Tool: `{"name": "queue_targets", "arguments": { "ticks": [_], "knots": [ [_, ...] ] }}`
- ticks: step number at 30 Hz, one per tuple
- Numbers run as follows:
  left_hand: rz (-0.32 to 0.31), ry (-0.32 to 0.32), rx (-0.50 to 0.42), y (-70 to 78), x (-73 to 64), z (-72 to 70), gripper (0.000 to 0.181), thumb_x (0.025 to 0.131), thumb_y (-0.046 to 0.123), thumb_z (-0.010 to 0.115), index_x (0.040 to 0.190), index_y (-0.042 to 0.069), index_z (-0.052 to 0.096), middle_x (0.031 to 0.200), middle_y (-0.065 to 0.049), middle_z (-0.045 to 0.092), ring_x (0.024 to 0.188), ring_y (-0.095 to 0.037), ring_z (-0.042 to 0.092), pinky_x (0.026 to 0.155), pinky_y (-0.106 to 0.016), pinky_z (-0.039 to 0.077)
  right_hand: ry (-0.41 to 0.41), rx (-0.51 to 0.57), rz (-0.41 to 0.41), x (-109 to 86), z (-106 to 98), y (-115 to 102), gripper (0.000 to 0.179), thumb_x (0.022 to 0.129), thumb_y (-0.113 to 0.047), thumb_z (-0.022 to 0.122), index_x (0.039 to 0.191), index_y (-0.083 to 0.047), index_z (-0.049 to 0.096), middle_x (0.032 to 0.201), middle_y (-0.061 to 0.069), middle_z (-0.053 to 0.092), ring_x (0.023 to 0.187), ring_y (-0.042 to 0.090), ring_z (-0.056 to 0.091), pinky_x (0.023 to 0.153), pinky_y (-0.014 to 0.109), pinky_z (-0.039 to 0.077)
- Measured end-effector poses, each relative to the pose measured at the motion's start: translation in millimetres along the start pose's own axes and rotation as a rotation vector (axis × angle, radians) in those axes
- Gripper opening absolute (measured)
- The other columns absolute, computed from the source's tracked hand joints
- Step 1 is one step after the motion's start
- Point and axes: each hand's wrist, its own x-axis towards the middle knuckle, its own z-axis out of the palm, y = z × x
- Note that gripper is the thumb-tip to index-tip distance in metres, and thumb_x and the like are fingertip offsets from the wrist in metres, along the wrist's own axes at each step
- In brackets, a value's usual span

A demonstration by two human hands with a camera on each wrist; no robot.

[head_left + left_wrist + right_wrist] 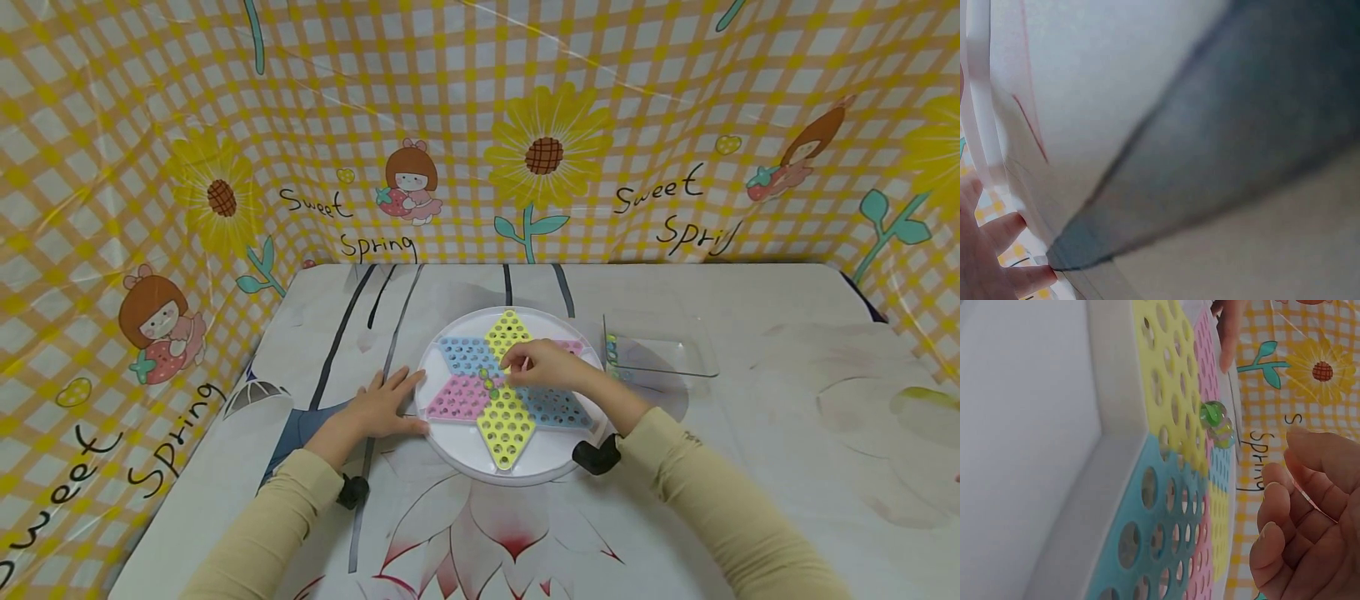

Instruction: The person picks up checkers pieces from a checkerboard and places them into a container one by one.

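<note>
A round white Chinese checkers board with a star of yellow, blue and pink holed sections lies on the table. Several green and yellow glass marbles sit near the star's middle, and two of them show up close in the right wrist view. Over the middle, my right hand hovers with loosely bent fingers, and nothing shows between them in the right wrist view. My left hand rests at the board's left rim with its fingers spread, only partly visible in the left wrist view.
A clear plastic box stands right of the board, with several marbles at its left end. The table has a printed floral cover. A yellow checked cloth hangs behind it and along the left.
</note>
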Motion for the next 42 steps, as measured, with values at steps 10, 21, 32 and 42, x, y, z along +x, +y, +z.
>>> {"name": "queue_targets", "arguments": {
  "ticks": [10,21,32,42],
  "knots": [
    [-0.007,0.002,-0.006,1.6,-1.0,-1.0,0.091,0.076,0.055,0.065,0.147,0.019,0.020,0.152,-0.015,0.015,0.134,-0.051,0.006,0.099,-0.070,0.016,-0.059,-0.012,-0.006,4.9,9,-1,0.014,0.084,-0.011,0.062,0.096,-0.003,0.064,0.072,-0.002,0.053,0.066,0.010,0.046,0.060,0.021,0.040],
    [-0.008,0.001,0.001,0.8,0.2,0.1,0.092,0.076,0.056,0.064,0.147,0.020,0.020,0.152,-0.015,0.015,0.134,-0.051,0.006,0.099,-0.069,0.016,-0.114,-0.075,0.012,6.9,15,-8,0.018,0.082,-0.011,0.063,0.099,-0.004,0.065,0.077,-0.001,0.058,0.069,0.009,0.049,0.064,0.020,0.043],
    [-0.012,0.002,0.009,1.3,1.2,0.3,0.092,0.076,0.057,0.064,0.147,0.020,0.019,0.152,-0.014,0.014,0.134,-0.050,0.006,0.099,-0.069,0.017,-0.140,-0.064,0.075,10.7,22,-7,0.020,0.083,-0.012,0.064,0.102,-0.006,0.066,0.075,-0.002,0.054,0.067,0.009,0.046,0.060,0.020,0.040],
    [-0.014,-0.001,0.006,1.7,0.9,0.1,0.091,0.076,0.056,0.064,0.147,0.021,0.019,0.152,-0.014,0.014,0.134,-0.050,0.006,0.099,-0.069,0.016,-0.150,-0.098,0.048,12.9,23,-10,0.011,0.083,-0.008,0.065,0.094,-0.006,0.064,0.071,-0.002,0.052,0.064,0.009,0.044,0.058,0.019,0.038]
  ]
}}
